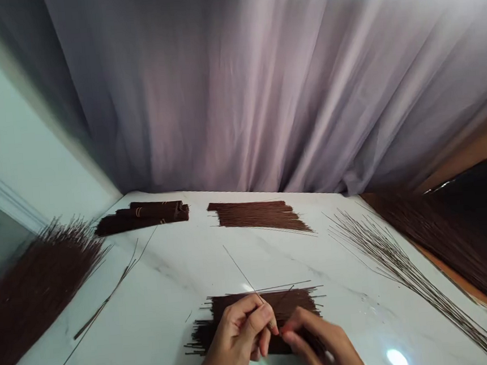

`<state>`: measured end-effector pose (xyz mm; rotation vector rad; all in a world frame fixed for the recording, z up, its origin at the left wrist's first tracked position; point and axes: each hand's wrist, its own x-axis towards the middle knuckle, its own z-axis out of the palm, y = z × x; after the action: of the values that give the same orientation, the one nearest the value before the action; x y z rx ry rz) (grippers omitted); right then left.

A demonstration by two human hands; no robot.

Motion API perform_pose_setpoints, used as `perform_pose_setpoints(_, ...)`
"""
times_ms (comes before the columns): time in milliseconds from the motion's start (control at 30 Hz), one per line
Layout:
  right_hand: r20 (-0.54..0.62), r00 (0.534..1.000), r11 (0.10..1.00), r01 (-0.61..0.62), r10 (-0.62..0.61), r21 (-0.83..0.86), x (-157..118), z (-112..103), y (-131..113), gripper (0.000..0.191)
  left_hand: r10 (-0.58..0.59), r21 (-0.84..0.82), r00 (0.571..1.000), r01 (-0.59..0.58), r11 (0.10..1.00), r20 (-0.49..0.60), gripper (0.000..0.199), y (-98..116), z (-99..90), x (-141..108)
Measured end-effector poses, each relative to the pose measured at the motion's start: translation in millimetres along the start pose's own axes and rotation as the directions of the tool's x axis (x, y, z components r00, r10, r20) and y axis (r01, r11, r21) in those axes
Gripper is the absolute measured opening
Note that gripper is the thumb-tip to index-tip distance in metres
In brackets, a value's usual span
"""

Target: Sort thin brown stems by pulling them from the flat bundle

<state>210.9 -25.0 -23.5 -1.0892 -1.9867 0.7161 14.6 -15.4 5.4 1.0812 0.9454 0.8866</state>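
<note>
My left hand (pixel 243 330) is closed, thumb against forefinger, on a thin brown stick (pixel 239 267) that slants up and left from the grip. Close by on the right, my right hand (pixel 323 340) is also closed, its fingertips pinched near the lower end of that stick. Whatever sits between those fingertips is too small to make out. Beneath both hands lies a flat pile of dark brown thin sticks (pixel 220 309), laid side by side with uneven ends.
On the white marbled table (pixel 152 304) lie tied dark bundles (pixel 156 213), a loose row of sticks (pixel 259 215), a large heap (pixel 43 279) at left, and long greyish sticks (pixel 405 270) at right. More dark sticks (pixel 457 243) lie beyond the right edge. A grey curtain (pixel 218 94) hangs behind.
</note>
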Motion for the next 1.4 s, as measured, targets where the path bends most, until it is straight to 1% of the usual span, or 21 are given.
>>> perform_pose_setpoints(67,0.127,0.991,0.998,-0.053,0.05,0.019,19.9,-17.2,-5.4,0.033,-0.008,0.025,0.998,0.007,1.0,0.059,0.04,2.1,-1.5,-4.9)
perform_pose_setpoints(100,0.171,0.985,0.999,-0.036,0.037,-0.006,32.0,-28.2,-10.2,0.032,-0.025,0.045,0.994,0.02,0.999,0.103,0.039,4.0,-2.1,-6.7)
perform_pose_setpoints(200,0.234,0.963,0.957,0.188,-0.136,-0.219,64.0,-58.8,-28.5,0.028,-0.05,0.178,0.978,0.013,0.984,0.202,0.038,9.4,-3.6,-7.8)
perform_pose_setpoints(300,0.166,0.916,0.803,0.401,-0.366,-0.441,71.1,-67.3,-41.7,0.02,0.006,0.278,0.991,-0.043,0.96,0.134,0.044,10.5,-6.2,-1.9)
perform_pose_setpoints(333,0.115,0.9,0.773,0.421,-0.42,-0.475,66.9,-63.4,-42.9,0.016,0.026,0.272,0.996,-0.049,0.961,0.09,0.045,9.9,-7.6,0.9)
perform_pose_setpoints(400,-0.009,0.88,0.784,0.418,-0.474,-0.458,52.7,-47.9,-40.1,0.018,0.024,0.193,1.0,-0.025,0.981,0.009,0.045,8.8,-10.8,5.7)
perform_pose_setpoints(467,-0.123,0.889,0.857,0.377,-0.442,-0.351,36.5,-28.5,-32.4,0.017,0.001,0.053,0.999,0.001,0.999,-0.046,0.043,9.3,-13.4,7.2)
perform_pose_setpoints(533,-0.174,0.929,0.935,0.29,-0.326,-0.203,24.3,-12.9,-23.2,0.013,0.003,-0.068,0.996,-0.009,0.998,-0.087,0.041,11.9,-14.2,4.5)
perform_pose_setpoints(600,-0.12,0.98,0.987,0.149,-0.155,-0.064,18.3,-4.8,-15.0,0.016,0.011,-0.1,0.997,-0.019,0.995,-0.081,0.039,15.7,-12.8,-0.7)
perform_pose_setpoints(667,-0.01,1.0,0.999,0.009,-0.009,0.039,17.6,-3.4,-8.5,0.026,-0.004,-0.116,1.0,0.002,0.993,-0.015,0.039,18.8,-9.4,-5.7)
perform_pose_setpoints(733,0.082,0.994,0.993,-0.076,0.068,0.093,20.2,-6.2,-3.2,0.032,-0.016,-0.111,1.0,0.018,0.994,0.016,0.039,20.5,-5.6,-9.2)
perform_pose_setpoints(800,0.115,0.99,0.991,-0.092,0.08,0.099,25.8,-11.9,0.6,0.034,-0.015,-0.08,1.0,0.016,0.997,0.013,0.039,20.7,-2.3,-11.3)
perform_pose_setpoints(900,0.118,0.993,1.0,-0.003,0.003,-0.004,42.6,-27.0,-0.5,0.032,-0.023,-0.003,0.997,0.023,1.0,0.078,0.038,18.0,1.4,-14.3)
perform_pose_setpoints(967,0.154,0.982,0.977,0.138,-0.114,-0.16,58.4,-41.3,-8.6,0.029,-0.028,0.075,0.99,0.018,0.997,0.14,0.037,13.5,3.3,-15.3)
perform_pose_setpoints(1033,0.245,0.937,0.884,0.322,-0.248,-0.338,72.0,-56.3,-21.3,0.03,-0.011,0.174,0.989,-0.016,0.985,0.15,0.037,7.0,4.5,-13.3)
perform_pose_setpoints(1133,0.325,0.853,0.679,0.522,-0.409,-0.515,72.6,-69.1,-38.0,0.031,0.059,0.25,0.995,-0.077,0.965,0.08,0.041,-3.1,3.6,-3.6)
perform_pose_setpoints(1200,0.261,0.825,0.622,0.554,-0.502,-0.553,57.2,-65.9,-39.0,0.027,0.102,0.215,0.995,-0.105,0.971,0.025,0.043,-7.3,1.6,4.4)
perform_pose_setpoints(1233,0.202,0.823,0.635,0.544,-0.531,-0.549,47.0,-60.9,-35.4,0.027,0.119,0.195,0.993,-0.115,0.974,-0.008,0.042,-8.1,0.6,7.7)
perform_pose_setpoints(1267,0.112,0.829,0.67,0.515,-0.547,-0.535,36.8,-54.5,-29.3,0.025,0.124,0.173,0.991,-0.115,0.978,-0.044,0.042,-8.0,-0.2,10.1)
perform_pose_setpoints(1333,-0.059,0.865,0.777,0.416,-0.499,-0.472,20.6,-40.6,-13.0,0.021,0.106,0.086,0.988,-0.096,0.992,-0.113,0.042,-6.1,-0.8,11.5)
perform_pose_setpoints(1400,-0.084,0.902,0.847,0.363,-0.424,-0.388,12.9,-30.0,1.9,0.015,0.086,0.014,0.991,-0.085,0.996,-0.105,0.041,-3.5,0.6,9.0)
